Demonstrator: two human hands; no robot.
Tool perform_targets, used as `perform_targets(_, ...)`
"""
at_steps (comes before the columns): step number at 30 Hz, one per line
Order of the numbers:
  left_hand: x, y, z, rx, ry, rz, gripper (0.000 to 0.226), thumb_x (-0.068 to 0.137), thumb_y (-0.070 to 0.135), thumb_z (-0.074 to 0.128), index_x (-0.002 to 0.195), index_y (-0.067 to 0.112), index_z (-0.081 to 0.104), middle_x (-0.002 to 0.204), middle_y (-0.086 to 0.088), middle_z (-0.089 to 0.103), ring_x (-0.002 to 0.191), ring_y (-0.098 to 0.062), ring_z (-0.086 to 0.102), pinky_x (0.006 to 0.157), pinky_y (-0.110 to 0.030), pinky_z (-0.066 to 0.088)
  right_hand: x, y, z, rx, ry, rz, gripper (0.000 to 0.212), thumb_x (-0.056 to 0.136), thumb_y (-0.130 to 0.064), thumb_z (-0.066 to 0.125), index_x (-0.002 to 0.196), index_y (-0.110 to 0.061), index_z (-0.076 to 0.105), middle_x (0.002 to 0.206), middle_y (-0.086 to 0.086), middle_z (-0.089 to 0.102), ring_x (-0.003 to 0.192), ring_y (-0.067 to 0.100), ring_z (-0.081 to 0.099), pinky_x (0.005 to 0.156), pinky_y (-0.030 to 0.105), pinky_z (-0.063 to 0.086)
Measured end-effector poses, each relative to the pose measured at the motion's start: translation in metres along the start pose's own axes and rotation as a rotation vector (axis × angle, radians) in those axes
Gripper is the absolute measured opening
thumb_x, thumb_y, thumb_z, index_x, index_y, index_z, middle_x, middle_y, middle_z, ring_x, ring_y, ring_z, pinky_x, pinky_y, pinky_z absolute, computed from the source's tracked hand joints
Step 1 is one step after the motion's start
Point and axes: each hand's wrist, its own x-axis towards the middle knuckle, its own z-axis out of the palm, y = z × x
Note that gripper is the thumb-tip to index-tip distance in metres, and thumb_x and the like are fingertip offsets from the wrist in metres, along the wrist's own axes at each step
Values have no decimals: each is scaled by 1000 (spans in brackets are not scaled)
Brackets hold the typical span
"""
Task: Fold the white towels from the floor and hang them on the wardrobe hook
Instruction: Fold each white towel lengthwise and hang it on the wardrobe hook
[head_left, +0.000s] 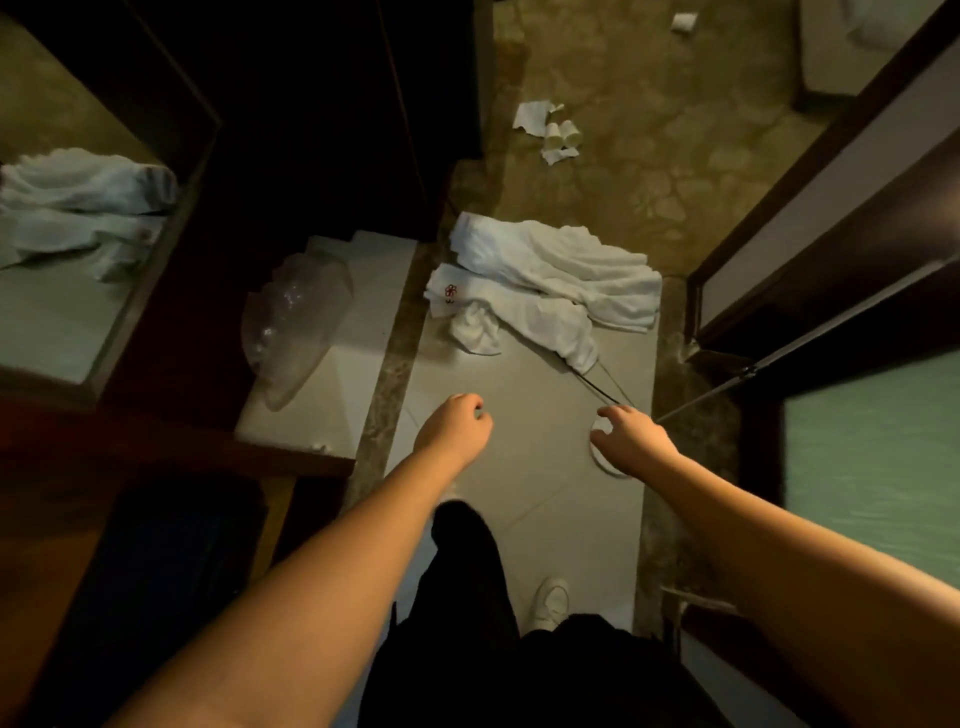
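Observation:
Crumpled white towels (550, 280) lie in a heap on the pale floor tiles ahead of me; one corner carries a small red emblem (450, 292). My left hand (457, 426) reaches down toward them, empty, with fingers loosely curled. My right hand (628, 436) is stretched out beside it, empty with fingers apart, above a round white disc (605, 457) on the floor. Both hands are short of the towels. No wardrobe hook shows.
A dark wardrobe (291, 119) stands at the left with a mirror (67, 218) reflecting the towels. A clear plastic bag (296, 322) lies on its low shelf. Paper cups and scraps (553, 132) litter the carpet beyond. A dark door frame (810, 249) closes the right side.

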Motion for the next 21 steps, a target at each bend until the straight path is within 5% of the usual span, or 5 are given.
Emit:
perform_targets(9, 220, 2, -68, 64, -189, -36, 41, 101, 28, 47, 140, 16, 55, 144, -11, 55, 127, -31, 54, 97, -34, 43, 191, -57, -52, 106, -22, 170, 53, 97, -38, 51, 147, -19, 48, 152, 5, 47, 133, 29, 50, 108, 40, 41)
perform_targets(12, 287, -2, -92, 108, -214, -16, 31, 100, 28, 48, 126, 16, 60, 132, -13, 60, 112, -30, 59, 84, -30, 42, 254, -72, -59, 129, -58, 218, 53, 98, -37, 52, 148, -19, 47, 151, 7, 48, 134, 30, 49, 108, 40, 40)
perform_targets(21, 497, -8, -87, 143, -245, -55, 22, 97, 21, 48, 104, 5, 62, 110, -18, 63, 98, -35, 61, 77, -36, 46, 461, -92, -55, 89, -57, 79, 45, 102, -32, 51, 145, -17, 51, 152, 5, 47, 135, 27, 46, 105, 36, 37)
